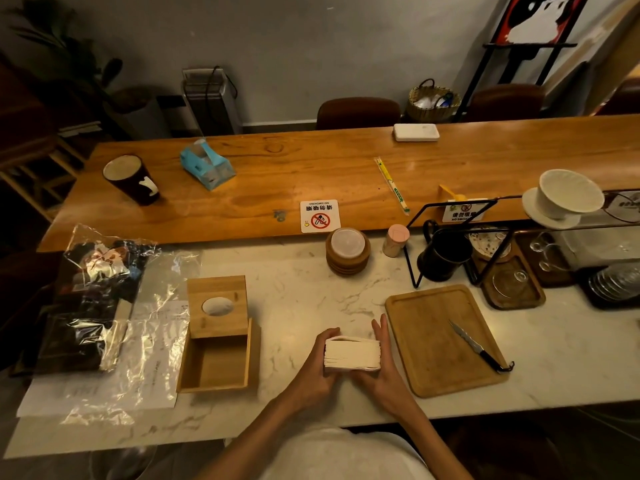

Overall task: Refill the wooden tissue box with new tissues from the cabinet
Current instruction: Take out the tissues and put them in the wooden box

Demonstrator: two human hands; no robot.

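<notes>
Head view: pale marble worktop (311, 299) with a raised wooden counter (277, 174) behind it; crumpled clear plastic wrapper (104, 306) to the left of the box; wooden tray (436, 341) just beside the right hand, a dark-handled knife (479, 346) lying on it; stack of wooden coasters (347, 252) and pink canister (396, 240) at the worktop's far edge; blue tissue pack (206, 164) and dark cup (133, 180) on the counter. Flat sign (320, 215) reads "NO SMOKING", upside down from here, with Chinese characters and a red prohibition symbol. Wooden tissue box (212, 385) stands open, its lid (216, 285) with an oval hole slid back; inside looks bare. White tissue stack (351, 355), neatly squared, is held right of the box; left hand (317, 368) curls round its left end; right hand (382, 368) presses its right end, fingers straight.
</notes>
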